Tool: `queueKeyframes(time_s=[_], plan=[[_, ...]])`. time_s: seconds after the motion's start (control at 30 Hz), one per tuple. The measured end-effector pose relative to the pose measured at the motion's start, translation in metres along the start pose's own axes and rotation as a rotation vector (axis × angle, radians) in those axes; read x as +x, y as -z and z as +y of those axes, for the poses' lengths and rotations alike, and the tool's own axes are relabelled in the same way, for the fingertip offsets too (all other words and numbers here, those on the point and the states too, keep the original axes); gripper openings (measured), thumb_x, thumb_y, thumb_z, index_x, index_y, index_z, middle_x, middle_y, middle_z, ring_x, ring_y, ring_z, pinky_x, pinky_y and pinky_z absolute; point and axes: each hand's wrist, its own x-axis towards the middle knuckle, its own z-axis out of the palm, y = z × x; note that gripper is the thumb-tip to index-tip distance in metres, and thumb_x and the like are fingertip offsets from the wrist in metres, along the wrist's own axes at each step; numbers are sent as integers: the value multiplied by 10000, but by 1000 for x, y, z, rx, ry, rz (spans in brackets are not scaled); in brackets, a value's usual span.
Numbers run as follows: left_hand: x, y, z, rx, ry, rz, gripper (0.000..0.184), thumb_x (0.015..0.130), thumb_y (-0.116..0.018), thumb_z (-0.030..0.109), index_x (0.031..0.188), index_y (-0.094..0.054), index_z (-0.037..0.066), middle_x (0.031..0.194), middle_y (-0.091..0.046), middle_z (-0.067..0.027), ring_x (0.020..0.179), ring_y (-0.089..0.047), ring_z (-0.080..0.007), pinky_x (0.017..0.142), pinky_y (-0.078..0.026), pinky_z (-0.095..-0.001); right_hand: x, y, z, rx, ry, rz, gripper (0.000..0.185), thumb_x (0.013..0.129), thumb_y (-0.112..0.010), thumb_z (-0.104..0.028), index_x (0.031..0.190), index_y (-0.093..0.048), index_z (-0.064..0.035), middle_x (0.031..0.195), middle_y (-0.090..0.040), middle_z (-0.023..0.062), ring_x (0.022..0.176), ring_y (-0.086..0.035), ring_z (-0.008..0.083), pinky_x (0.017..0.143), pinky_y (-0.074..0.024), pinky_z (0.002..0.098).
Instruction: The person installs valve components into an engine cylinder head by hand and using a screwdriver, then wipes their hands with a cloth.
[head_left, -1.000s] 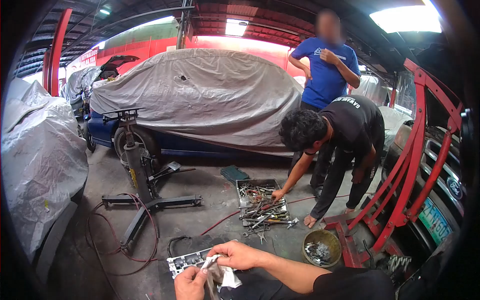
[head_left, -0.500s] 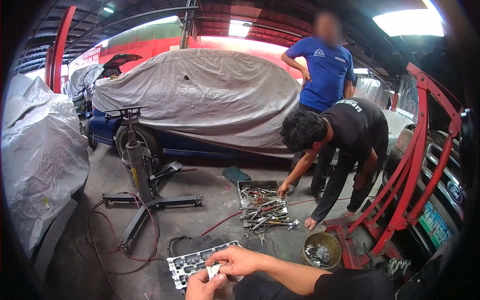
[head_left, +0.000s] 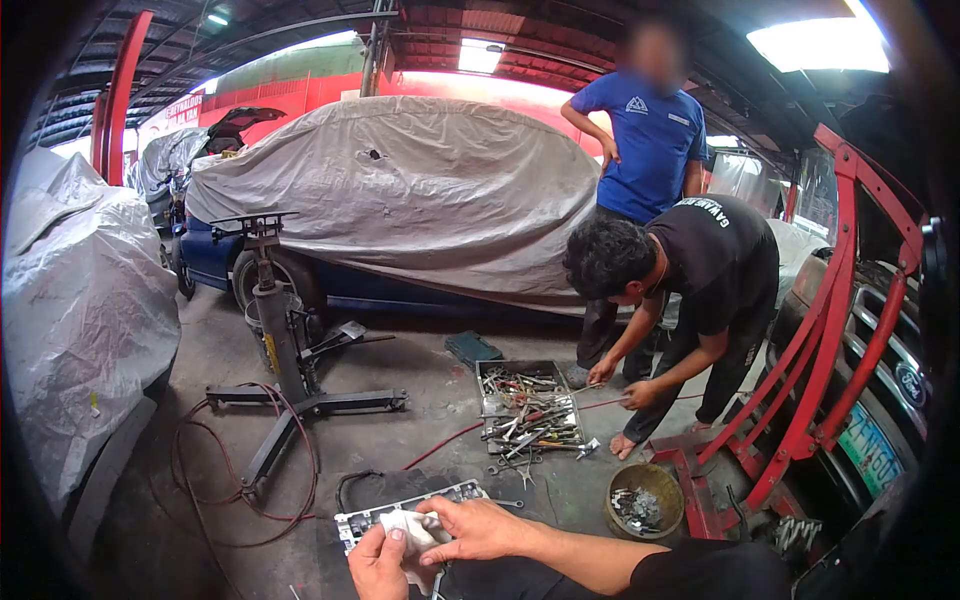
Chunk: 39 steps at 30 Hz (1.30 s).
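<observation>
A crumpled white rag is bunched between my two hands, low in the middle of the view. My left hand grips it from the left, thumb on top. From the right, my right hand pinches it between thumb and fingers. Whether anything is wrapped inside the cloth is hidden. Just beyond and below my hands lies a silver metal engine part, like a cylinder head, partly covered by them. A wrench end shows beside its right corner.
A tray of wrenches and other tools lies ahead, a co-worker bending over it. Another person stands behind. A bucket of small parts and a red hoist are at right, a jack stand and hose at left.
My hands have shifted slightly left, and more of the white rag shows. The wrench end has come into view. The bending co-worker's hand has drawn back from the tray, and both their hands now show.
</observation>
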Motion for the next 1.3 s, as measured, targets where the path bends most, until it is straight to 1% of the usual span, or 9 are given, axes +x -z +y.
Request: queueKeyframes(time_s=[0.17,0.23,0.37,0.6,0.9,1.0,1.03,1.23,1.3], plan=[[8,3,-25,10,19,37,248,951,-623,154,1112,-702,-18,818,-651,-3,687,-552,-79,607,-443,-245,3,1,6,-33,90,-8,436,863,-718,-528,997,-674,-116,697,-640,110,647,-643,325,579,-480,424],[10,6,-30,-99,-98,37,161,959,-586,67,1055,-665,-36,948,-682,-43,880,-616,-111,793,-495,-268,6,5,12,-5,114,-54,400,859,-741,-490,977,-687,-111,683,-625,109,614,-615,268,572,-471,395],[8,9,-23,12,-115,45,237,966,-606,84,1165,-677,-26,1010,-697,-27,908,-614,-102,836,-489,-260,5,15,-4,221,-82,-104,438,827,-795,-457,977,-673,-64,650,-585,60,626,-562,151,589,-464,333],[8,11,-24,-114,-65,-7,358,959,-650,97,1288,-607,-37,1073,-700,-55,957,-631,-99,838,-506,-250,7,1,6,135,-147,-150,527,839,-794,-433,1187,-670,-56,669,-599,38,628,-560,147,620,-489,317],[10,11,-13,-172,-95,11,444,947,-629,36,1371,-524,-48,1150,-683,-75,1014,-646,-132,895,-502,-269,14,-6,46,277,-330,146,411,948,-676,-415,1001,-717,-9,750,-661,17,673,-584,108,616,-494,296],[14,9,-17,-239,-116,-11,492,949,-618,24,1414,-473,-46,1184,-667,-80,1029,-643,-136,910,-497,-268,7,-14,55,467,-500,-269,674,1000,-441,-631,1092,-712,-21,696,-534,-2,657,-521,106,599,-482,277],[15,8,-20,-291,-120,-21,520,950,-615,18,1438,-446,-42,1200,-658,-80,1031,-641,-135,913,-495,-265,1,-28,56,675,-471,-301,606,1037,-414,-571,949,-674,-31,642,-442,-46,584,-423,84,550,-412,274],[12,3,-21,-286,-43,-86,583,951,-596,-16,1488,-371,-34,1194,-645,-74,1023,-636,-127,885,-503,-253,0,-55,51,1431,-428,-436,562,975,-431,-663,803,-522,-136,651,-352,-57,569,-319,84,590,-386,293],[13,3,-20,-305,-45,-71,583,951,-591,-20,1486,-359,-40,1190,-647,-79,1019,-638,-128,875,-507,-253,4,-49,51,1593,-390,-458,459,1006,-501,-554,797,-512,-145,635,-339,-62,559,-311,80,578,-369,300]])
